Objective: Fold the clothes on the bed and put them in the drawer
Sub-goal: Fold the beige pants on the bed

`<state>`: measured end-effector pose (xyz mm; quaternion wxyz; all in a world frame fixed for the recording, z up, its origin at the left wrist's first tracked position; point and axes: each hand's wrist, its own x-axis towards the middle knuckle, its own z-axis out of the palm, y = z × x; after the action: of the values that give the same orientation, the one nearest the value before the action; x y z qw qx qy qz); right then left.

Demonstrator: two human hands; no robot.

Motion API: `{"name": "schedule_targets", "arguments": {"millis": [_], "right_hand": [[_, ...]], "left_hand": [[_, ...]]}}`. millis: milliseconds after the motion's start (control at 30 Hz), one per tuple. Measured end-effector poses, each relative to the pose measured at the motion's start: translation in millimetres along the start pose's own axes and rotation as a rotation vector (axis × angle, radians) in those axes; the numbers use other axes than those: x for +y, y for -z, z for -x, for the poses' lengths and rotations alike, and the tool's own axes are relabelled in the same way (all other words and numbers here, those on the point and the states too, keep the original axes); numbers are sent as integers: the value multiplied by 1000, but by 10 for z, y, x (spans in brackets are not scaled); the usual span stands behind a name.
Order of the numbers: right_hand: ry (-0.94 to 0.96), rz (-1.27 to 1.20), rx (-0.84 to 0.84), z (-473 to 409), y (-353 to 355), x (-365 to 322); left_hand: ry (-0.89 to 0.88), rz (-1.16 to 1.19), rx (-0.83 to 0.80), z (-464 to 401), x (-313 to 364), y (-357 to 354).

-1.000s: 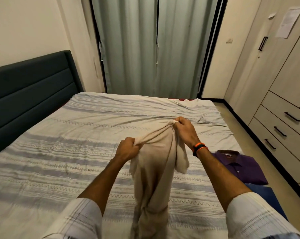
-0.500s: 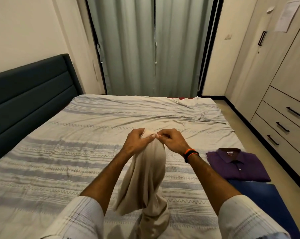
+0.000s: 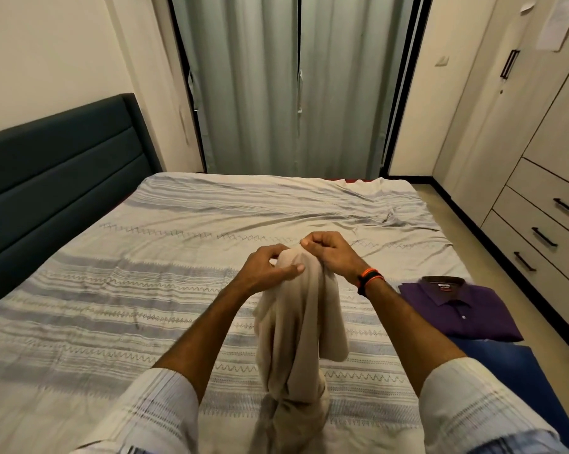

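Both the left hand (image 3: 270, 268) and the right hand (image 3: 330, 253) pinch the soft beige cloth (image 3: 298, 332) above the striped bed (image 3: 145, 306), still unfolded, while a folded purple shirt (image 3: 456, 309) waits at the right and the wooden drawers (image 3: 545, 224) stay closed.

The striped bed (image 3: 145, 306) bears a folded purple shirt (image 3: 460, 309) beside blue cloth (image 3: 519, 378).
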<state>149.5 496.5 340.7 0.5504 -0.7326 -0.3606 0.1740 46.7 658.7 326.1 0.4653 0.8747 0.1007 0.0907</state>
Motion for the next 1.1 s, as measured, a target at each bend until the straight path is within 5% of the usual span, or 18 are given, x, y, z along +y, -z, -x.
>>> {"name": "schedule_targets", "arguments": {"millis": [300, 467, 600, 800, 967, 1100], "right_hand": [[116, 402, 358, 58, -61, 195], [47, 358, 283, 169, -87, 244], [68, 154, 410, 236, -70, 276], [19, 408, 298, 257, -76, 283], [-251, 723, 189, 137, -173, 383], [-317, 618, 221, 107, -49, 436]], "left_hand": [[132, 11, 23, -147, 185, -52], [109, 175, 127, -222, 272, -131], [120, 464, 184, -252, 360, -138], [139, 763, 168, -289, 572, -74], [91, 833, 221, -343, 655, -7], [-3, 678, 347, -332, 656, 136]]}}
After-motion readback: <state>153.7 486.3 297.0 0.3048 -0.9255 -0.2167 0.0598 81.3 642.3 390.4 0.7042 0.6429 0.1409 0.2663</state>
